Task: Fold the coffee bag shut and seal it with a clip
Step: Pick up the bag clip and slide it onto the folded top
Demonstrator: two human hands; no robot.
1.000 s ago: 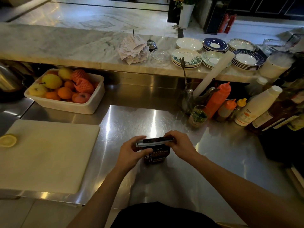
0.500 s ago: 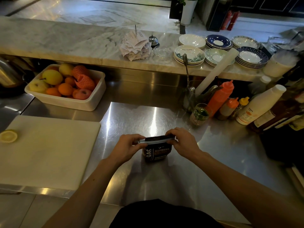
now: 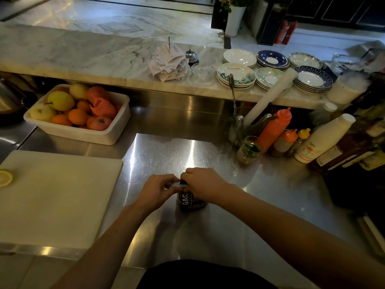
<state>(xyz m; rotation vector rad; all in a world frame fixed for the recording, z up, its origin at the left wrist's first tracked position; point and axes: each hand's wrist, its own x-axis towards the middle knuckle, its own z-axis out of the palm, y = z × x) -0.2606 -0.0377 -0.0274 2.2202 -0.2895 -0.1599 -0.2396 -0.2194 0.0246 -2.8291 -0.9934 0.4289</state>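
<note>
Coffee bag (image 3: 190, 202) stands upright on the steel surface (image 3: 166, 155). Your left hand (image 3: 155, 189) pinches the folded top's left end; your right hand (image 3: 201, 184) covers the rest. No clip discernible. Keep the fold flat and tight before clipping.

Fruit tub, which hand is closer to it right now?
Left. The left hand is at the coffee bag's left end, on the fruit tub's side; the right hand covers the bag's right, farther away.

Bare forearms; seemingly black top.
</note>
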